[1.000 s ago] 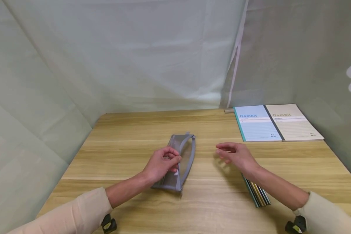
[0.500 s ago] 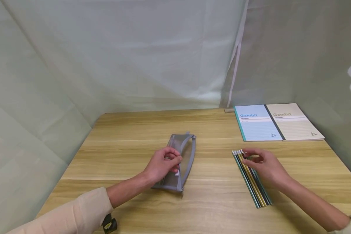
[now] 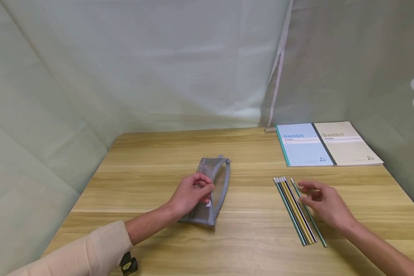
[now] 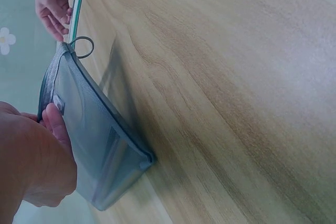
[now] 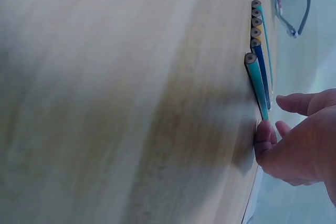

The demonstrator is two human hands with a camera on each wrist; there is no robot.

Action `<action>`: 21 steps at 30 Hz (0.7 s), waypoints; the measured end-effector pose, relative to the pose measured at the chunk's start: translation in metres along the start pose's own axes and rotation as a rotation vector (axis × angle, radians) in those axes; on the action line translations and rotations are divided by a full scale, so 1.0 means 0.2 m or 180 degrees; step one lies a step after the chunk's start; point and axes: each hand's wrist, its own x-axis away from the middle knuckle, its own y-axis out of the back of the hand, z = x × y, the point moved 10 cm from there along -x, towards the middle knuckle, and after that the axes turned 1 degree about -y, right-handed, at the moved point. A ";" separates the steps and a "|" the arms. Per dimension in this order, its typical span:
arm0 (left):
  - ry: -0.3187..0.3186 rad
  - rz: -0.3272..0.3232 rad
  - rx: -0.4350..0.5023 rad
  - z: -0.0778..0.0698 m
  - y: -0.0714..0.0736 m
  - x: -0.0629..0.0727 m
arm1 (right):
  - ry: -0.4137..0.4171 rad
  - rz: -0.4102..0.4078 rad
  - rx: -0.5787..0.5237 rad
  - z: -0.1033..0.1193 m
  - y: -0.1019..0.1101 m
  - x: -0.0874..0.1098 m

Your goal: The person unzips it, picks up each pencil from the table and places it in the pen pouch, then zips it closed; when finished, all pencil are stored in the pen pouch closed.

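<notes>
A grey mesh zip pencil case (image 3: 201, 212) lies on the wooden table, its mouth gaping to the right. My left hand (image 3: 191, 193) pinches the near side of that mouth between thumb and fingers. A zip pull ring (image 4: 84, 47) hangs at the case's end in the left wrist view. To the right, several striped pencils (image 3: 295, 212) lie side by side in a row. One green pencil (image 3: 316, 226) is set apart on their right. Beside it is my right hand (image 3: 326, 201), fingers bent loosely, fingertips at the pencil's far part; the thumb (image 5: 294, 102) stands away from them.
Two notebooks, one blue (image 3: 303, 147) and one beige (image 3: 346, 145), lie side by side at the back right. A short brown rod end (image 3: 270, 130) shows beside them. Pale curtains (image 3: 193, 65) surround the table (image 3: 141, 153) at back and sides.
My right hand has moved right from near the case to the pencils, and one green pencil has come away rightward from the row. The left hand keeps its hold on the case.
</notes>
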 end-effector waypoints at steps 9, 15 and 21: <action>0.0012 0.0000 0.0001 0.00 0.01 0.00 | 0.0020 -0.0133 0.0115 -0.05 0.03 0.03; 0.0013 0.0003 0.0015 -0.01 0.01 0.00 | 0.0172 -0.0310 0.0228 -0.03 0.03 0.07; -0.0008 -0.0014 0.0024 -0.01 0.02 0.01 | 0.0170 -0.0515 0.0358 -0.04 0.04 0.07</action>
